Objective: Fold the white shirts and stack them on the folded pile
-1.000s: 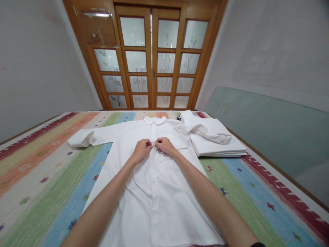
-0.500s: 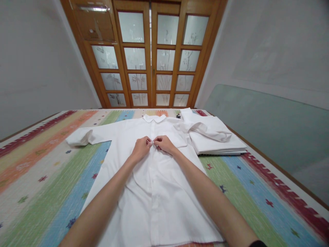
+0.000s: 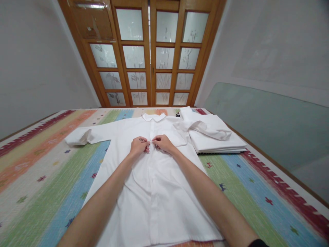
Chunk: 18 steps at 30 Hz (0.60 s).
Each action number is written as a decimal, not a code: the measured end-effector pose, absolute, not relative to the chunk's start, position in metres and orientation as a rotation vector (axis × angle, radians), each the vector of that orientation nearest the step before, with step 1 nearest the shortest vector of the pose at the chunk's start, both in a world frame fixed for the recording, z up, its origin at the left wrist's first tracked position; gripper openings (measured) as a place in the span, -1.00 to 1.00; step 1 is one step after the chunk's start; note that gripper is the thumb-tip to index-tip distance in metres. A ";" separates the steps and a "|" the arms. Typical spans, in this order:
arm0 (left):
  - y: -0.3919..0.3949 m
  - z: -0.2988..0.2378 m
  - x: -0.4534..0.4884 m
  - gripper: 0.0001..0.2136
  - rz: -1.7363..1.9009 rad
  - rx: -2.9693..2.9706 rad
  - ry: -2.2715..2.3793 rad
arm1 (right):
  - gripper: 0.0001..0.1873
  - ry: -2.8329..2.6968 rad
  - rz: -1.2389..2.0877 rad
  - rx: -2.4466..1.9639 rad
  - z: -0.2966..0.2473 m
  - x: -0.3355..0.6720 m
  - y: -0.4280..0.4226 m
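Note:
A white long-sleeved shirt (image 3: 136, 202) lies spread out with its collar pointing away from me and its button front facing up. Over the chest, my left hand (image 3: 140, 145) is closed at the left side of the front strip, its fingertips at the cloth edge. Just across the strip, my right hand (image 3: 162, 143) pinches the shirt front between thumb and fingers. The fingertips of both hands nearly meet. Any button between them is too small to make out. The left sleeve is bent back near its cuff.
A stack of folded white cloth (image 3: 218, 137) lies to the right, with the shirt's other sleeve across it. A colourful striped cover (image 3: 33, 192) is spread beneath everything. Wooden doors with glass panes (image 3: 163, 58) stand behind, and a pale green panel (image 3: 257, 120) leans at the right wall.
My left hand's fingers have shifted slightly and turned at the front strip. The right hand stays nearly in place, still pinching the shirt front.

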State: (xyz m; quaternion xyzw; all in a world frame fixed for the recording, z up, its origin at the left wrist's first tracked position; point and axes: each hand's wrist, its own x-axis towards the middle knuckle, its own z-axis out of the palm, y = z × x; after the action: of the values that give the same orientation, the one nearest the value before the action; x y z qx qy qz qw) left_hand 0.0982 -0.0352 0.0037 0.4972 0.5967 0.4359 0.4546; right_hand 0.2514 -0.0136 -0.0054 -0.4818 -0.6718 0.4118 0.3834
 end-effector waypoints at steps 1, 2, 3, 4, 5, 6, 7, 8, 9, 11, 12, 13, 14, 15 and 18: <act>-0.035 0.003 0.099 -0.74 1.086 1.212 1.469 | -0.89 -1.707 1.062 -1.223 -0.005 0.252 -0.014; -0.035 0.003 0.100 -0.74 1.098 1.201 1.468 | -0.89 -1.702 1.072 -1.215 -0.005 0.252 -0.014; -0.035 0.002 0.101 -0.75 1.110 1.193 1.469 | -0.88 -1.698 1.083 -1.207 -0.006 0.252 -0.014; -0.035 0.002 0.101 -0.76 1.121 1.188 1.472 | -0.86 -1.693 1.096 -1.200 -0.006 0.252 -0.014; -0.035 0.002 0.102 -0.78 1.131 1.187 1.477 | -0.84 -1.689 1.114 -1.193 -0.006 0.253 -0.014; -0.035 0.002 0.103 -0.79 1.139 1.190 1.482 | -0.82 -1.685 1.135 -1.187 -0.006 0.253 -0.013; -0.036 0.002 0.103 -0.81 1.146 1.196 1.488 | -0.80 -1.682 1.158 -1.181 -0.005 0.253 -0.013; -0.037 0.003 0.104 -0.82 1.151 1.206 1.493 | -0.79 -1.680 1.179 -1.176 -0.005 0.253 -0.013; -0.039 0.003 0.104 -0.83 1.157 1.215 1.498 | -0.80 -1.679 1.198 -1.175 -0.004 0.254 -0.013; -0.042 0.005 0.105 -0.85 1.162 1.275 1.521 | -0.81 -1.672 1.226 -1.192 -0.001 0.254 -0.014; -0.043 0.006 0.105 -0.86 1.157 1.333 1.545 | -0.82 -1.662 1.240 -1.212 0.001 0.253 -0.015; -0.045 0.007 0.106 -0.88 1.149 1.406 1.579 | -0.82 -1.648 1.256 -1.234 0.003 0.253 -0.016; -0.046 0.007 0.106 -0.89 1.141 1.489 1.623 | -0.81 -1.633 1.271 -1.253 0.005 0.253 -0.017; -0.047 0.008 0.107 -0.89 1.133 1.576 1.668 | -0.81 -1.623 1.290 -1.260 0.007 0.252 -0.019; -0.047 0.009 0.109 -0.87 1.114 1.765 1.758 | -0.78 -1.631 1.327 -1.229 0.010 0.250 -0.022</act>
State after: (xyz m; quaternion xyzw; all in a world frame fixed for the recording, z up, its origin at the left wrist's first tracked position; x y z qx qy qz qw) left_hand 0.1087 -0.0468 0.0089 0.6331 0.6305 0.3996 0.2051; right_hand 0.2499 -0.0215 0.0100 -0.4734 -0.6285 0.5114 0.3456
